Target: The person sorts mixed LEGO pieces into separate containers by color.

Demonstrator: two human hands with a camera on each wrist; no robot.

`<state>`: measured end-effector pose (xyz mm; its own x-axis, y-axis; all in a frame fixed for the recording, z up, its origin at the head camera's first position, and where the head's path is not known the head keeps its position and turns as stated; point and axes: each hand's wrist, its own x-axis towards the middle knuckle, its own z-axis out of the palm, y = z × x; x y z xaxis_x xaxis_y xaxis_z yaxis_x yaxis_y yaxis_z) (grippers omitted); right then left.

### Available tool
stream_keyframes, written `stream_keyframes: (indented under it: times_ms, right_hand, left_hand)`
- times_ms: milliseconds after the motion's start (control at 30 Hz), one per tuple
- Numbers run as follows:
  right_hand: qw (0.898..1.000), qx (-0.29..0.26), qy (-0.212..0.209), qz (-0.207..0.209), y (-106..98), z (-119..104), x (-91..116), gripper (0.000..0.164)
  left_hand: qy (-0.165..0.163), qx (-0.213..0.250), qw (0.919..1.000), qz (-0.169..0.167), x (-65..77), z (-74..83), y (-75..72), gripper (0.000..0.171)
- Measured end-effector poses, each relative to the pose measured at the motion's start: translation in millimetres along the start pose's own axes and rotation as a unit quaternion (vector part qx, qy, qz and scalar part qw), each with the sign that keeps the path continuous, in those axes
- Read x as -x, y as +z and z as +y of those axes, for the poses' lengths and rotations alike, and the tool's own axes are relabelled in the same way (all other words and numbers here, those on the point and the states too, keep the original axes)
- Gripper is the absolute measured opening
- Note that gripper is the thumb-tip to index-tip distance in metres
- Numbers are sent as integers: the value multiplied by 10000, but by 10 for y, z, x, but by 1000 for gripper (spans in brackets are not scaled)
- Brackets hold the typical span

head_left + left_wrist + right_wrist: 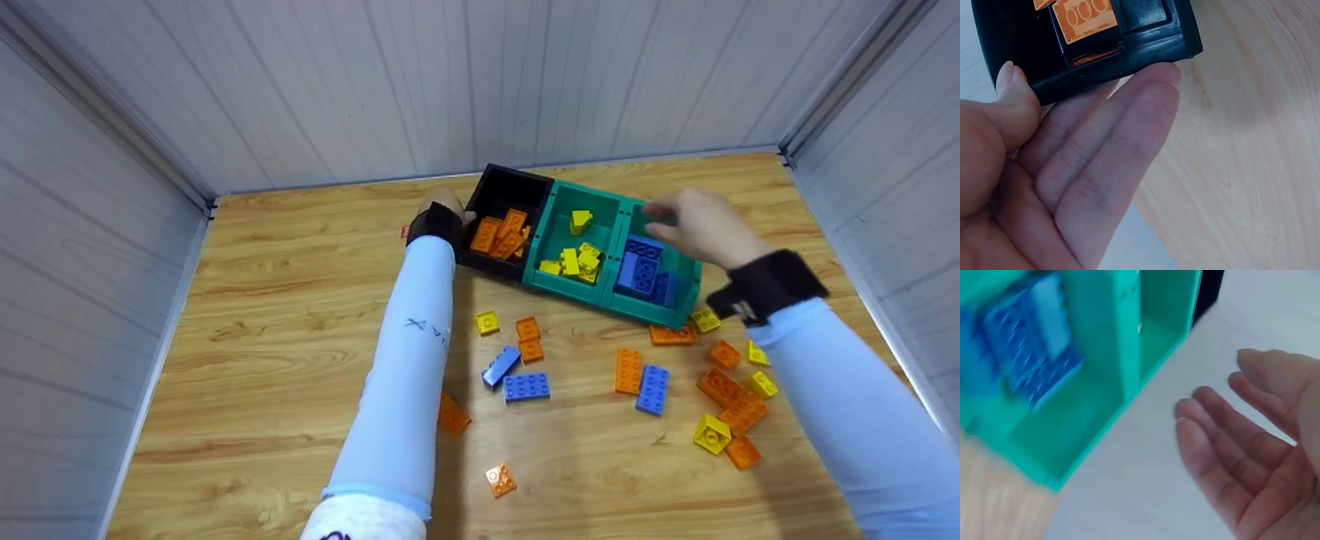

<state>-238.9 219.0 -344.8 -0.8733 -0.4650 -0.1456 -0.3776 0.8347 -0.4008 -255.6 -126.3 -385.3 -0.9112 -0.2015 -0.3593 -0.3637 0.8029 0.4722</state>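
My left hand [445, 199] is at the left end of the black bin [516, 189]. In the left wrist view, the thumb [1016, 93] rests over the bin's rim and the fingers [1129, 129] lie along the outside of its wall. Orange bricks [502, 234] are piled in that bin. Joined to it is a teal two-compartment box [568, 294], with yellow bricks [581, 262] in the middle compartment and blue bricks [641, 270] in the right one. Over the right compartment's far side hovers my right hand [701, 225], fingers loosely bent around nothing.
Loose bricks lie on the wooden table [300, 300] in front of the boxes: blue bricks [526, 386], an orange brick [628, 370], a yellow brick [487, 322] and a mixed cluster [731, 405] near the right forearm. White panel walls [450, 90] enclose the back and sides.
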Motion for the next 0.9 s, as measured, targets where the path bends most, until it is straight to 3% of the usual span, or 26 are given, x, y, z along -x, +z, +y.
stream_keyframes:
  times_ms: [100, 233, 333, 433, 600, 733, 900]
  right_hand:
    - [9999, 96, 122, 19, 7, 254, 181, 32]
    - [9994, 117, 335, -37, 162, 652, 392, 30]
    - [9966, -52, 781, -239, 315, 931, 566, 35]
    - [9860, -313, 1512, -635, 453, 1130, 755, 46]
    - [9685, -264, 2282, -959, 595, 1285, 1000, 65]
    - [9670, -181, 2357, -955, 672, 1321, 1100, 72]
    - [9725, -155, 2190, -782, 792, 1355, 1146, 65]
  left_hand:
    - [-24, -71, 10000, -12, -42, -42, -13, 29]
    - [179, -281, 9994, 128, -40, -101, -30, 29]
    - [186, -112, 9997, 128, 22, -125, -52, 31]
    - [111, -64, 9999, 29, 28, -136, -62, 32]
    - [-23, 71, 9999, -132, 26, -129, -70, 33]
    - [-41, 237, 9997, -81, 34, -139, -62, 29]
    - [73, -15, 9999, 80, 15, -170, -30, 30]
